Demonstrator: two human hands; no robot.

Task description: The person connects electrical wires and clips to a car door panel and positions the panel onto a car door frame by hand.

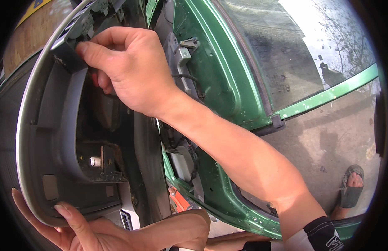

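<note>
A large curved dark grey plastic panel [47,146] with a pale rim runs down the left side. My right hand [131,62] reaches across to its upper part, thumb and forefinger pinched on a dark edge piece there; the other fingers curl beneath. Low on the left, my left hand [83,232] cups the panel's bottom corner, thumb on the near face and fingers around the rim. Inside the panel's recess, a rusty metal bracket [106,161] and a pale bolt-like stub [94,161] show. What lies behind my right fingers is partly hidden.
A green car door [219,62] with a latch-like metal handle part [183,58] and a reflecting window [282,50] stands to the right. An orange-red object [179,200] lies low in the middle. A foot in a dark sandal [352,188] is on the concrete ground at right.
</note>
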